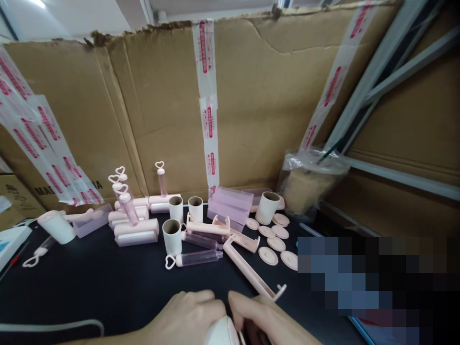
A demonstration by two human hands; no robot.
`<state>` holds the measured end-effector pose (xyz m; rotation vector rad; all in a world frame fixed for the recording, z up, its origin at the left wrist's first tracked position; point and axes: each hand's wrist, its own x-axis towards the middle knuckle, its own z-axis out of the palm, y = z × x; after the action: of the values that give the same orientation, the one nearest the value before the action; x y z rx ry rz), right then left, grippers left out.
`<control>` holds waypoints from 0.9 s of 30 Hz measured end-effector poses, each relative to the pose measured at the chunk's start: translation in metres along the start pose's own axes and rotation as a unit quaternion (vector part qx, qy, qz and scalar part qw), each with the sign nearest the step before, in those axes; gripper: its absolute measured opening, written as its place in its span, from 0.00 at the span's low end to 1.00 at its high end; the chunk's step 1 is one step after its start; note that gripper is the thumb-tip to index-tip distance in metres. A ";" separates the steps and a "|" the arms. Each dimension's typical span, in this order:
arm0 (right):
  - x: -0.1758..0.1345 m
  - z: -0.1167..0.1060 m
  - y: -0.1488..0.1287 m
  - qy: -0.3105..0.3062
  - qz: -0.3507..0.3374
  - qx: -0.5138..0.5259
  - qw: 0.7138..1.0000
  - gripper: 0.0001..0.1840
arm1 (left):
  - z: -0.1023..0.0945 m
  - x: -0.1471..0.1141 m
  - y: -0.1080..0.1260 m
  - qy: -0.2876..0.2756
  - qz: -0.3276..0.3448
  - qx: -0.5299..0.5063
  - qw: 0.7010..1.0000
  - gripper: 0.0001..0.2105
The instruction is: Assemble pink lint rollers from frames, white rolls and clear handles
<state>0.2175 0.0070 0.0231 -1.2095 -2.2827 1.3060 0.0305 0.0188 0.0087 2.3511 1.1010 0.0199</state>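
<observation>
My left hand is closed around a white roll, which the bottom edge of the view partly cuts off. Close against the roll's right end, my right hand has its fingers bent, and a thin pale-pink edge shows between them. What the right fingers grip is mostly hidden. Just beyond the hands lies a long pale-pink roller holder, open along its length. A clear purplish tube with a heart-shaped loop lies farther left. White rolls with cardboard cores stand behind it. Several pink round caps lie to the right.
Assembled pink rollers with upright heart-loop tubes stand at the left, near a tipped white roll. Purple translucent covers are stacked at the back. A cardboard wall closes the far side. A clear bag hangs at right.
</observation>
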 end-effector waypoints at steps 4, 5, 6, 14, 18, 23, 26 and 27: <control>0.006 -0.006 0.006 -0.079 0.010 0.143 0.987 0.10 | -0.001 0.002 -0.011 -0.007 0.001 -0.025 1.000 0.14; 0.006 -0.005 0.006 -0.079 0.013 0.170 0.982 0.13 | -0.002 0.001 -0.012 -0.004 0.001 -0.029 1.000 0.16; 0.006 -0.003 0.006 -0.072 0.019 0.192 0.979 0.15 | -0.004 -0.001 -0.013 0.006 -0.002 -0.031 1.000 0.18; 0.014 0.003 0.009 -0.008 -0.019 0.281 0.960 0.23 | -0.019 -0.018 -0.011 0.172 -0.025 -0.145 0.974 0.26; 0.022 0.002 0.019 0.029 -0.053 0.283 0.957 0.20 | -0.024 -0.020 -0.016 0.308 -0.014 -0.146 0.940 0.21; 0.028 0.009 0.028 0.087 -0.056 0.207 0.973 0.19 | -0.031 -0.032 -0.022 0.455 0.036 -0.103 0.884 0.20; 0.030 0.012 0.025 0.089 -0.038 0.123 0.988 0.18 | -0.024 -0.041 -0.025 0.462 0.051 0.000 0.885 0.18; 0.030 0.012 0.024 0.084 -0.035 0.092 0.992 0.18 | -0.019 -0.043 -0.027 0.459 0.056 0.040 0.886 0.18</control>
<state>0.2047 0.0281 -0.0081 -1.1227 -2.0198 1.3034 -0.0215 0.0107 0.0211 2.4974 1.3578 1.2609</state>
